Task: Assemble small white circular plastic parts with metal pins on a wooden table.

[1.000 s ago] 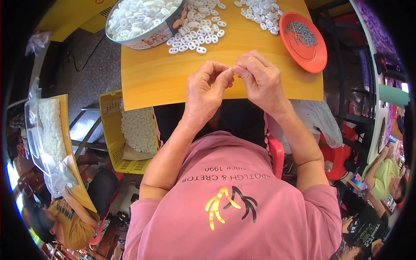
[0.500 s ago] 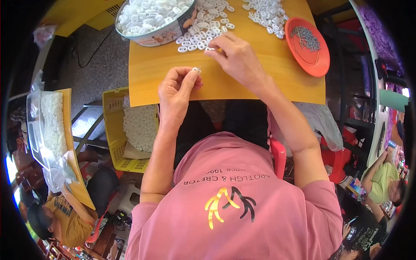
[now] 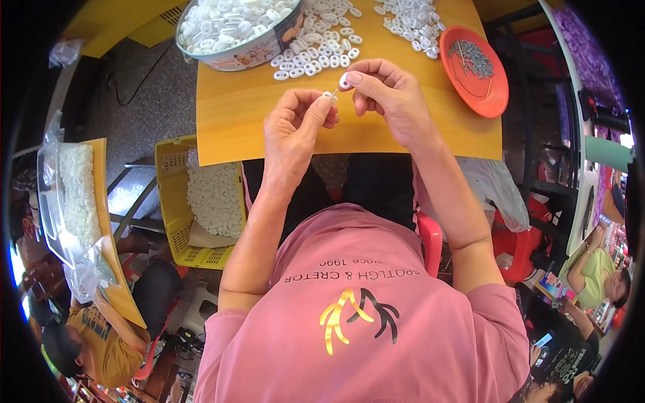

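My left hand (image 3: 292, 134) pinches a small white plastic piece (image 3: 329, 96) between thumb and fingertips, with a thin metal pin (image 3: 335, 91) sticking up out of it. Held between the thumb and index finger of my right hand (image 3: 398, 101) is a white oval two-hole piece (image 3: 345, 81). The pin's tip is close by this oval piece; whether they touch I cannot tell. Both hands are above the near part of the yellow-brown table (image 3: 248, 121). Beyond them lie many loose white oval pieces (image 3: 316, 57).
A round tub (image 3: 238, 62) heaped with white pieces stands back left. A second pile of ovals (image 3: 411, 23) and a red plate (image 3: 497, 101) of grey metal pins (image 3: 472, 59) lie right. Below left is a yellow crate (image 3: 165, 215); another person (image 3: 114, 342) sits beyond it.
My right hand has come from the loose pieces toward my left hand, bringing a white oval piece. My left hand has moved right and slightly away from me, so both hands are nearly together.
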`<state>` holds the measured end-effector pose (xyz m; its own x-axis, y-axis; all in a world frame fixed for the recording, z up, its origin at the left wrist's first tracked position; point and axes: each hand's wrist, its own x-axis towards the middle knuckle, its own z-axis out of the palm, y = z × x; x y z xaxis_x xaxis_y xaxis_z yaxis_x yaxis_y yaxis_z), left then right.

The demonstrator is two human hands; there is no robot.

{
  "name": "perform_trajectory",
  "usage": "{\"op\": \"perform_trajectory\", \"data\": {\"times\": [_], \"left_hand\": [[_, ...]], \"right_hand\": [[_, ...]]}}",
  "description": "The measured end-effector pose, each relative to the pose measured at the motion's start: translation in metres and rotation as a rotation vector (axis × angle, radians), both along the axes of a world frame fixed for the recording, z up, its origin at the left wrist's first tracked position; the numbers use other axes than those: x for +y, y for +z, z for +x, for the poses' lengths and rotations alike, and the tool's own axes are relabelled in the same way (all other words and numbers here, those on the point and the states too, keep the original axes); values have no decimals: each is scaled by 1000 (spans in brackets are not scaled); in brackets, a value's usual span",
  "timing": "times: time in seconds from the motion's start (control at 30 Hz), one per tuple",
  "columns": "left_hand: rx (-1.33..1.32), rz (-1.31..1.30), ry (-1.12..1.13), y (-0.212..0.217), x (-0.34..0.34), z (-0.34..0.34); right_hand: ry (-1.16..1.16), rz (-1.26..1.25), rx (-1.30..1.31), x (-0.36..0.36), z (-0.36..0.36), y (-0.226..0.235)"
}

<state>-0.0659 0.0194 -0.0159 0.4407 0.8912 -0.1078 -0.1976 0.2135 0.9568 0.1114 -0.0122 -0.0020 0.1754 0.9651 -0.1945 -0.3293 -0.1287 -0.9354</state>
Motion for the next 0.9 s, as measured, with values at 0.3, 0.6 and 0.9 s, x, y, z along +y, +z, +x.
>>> {"op": "perform_trajectory", "data": {"times": [0.3,0.6,0.9], "left_hand": [[-106,34,15,4,-11,29],[-145,-4,-38,5,-11,31],[-54,11,-71,8,-13,35]], "right_hand": [[-147,75,136,-24,-4,-1],[-209,94,0,-40,4,9],[-328,135,-136,-40,-1,13]]}}
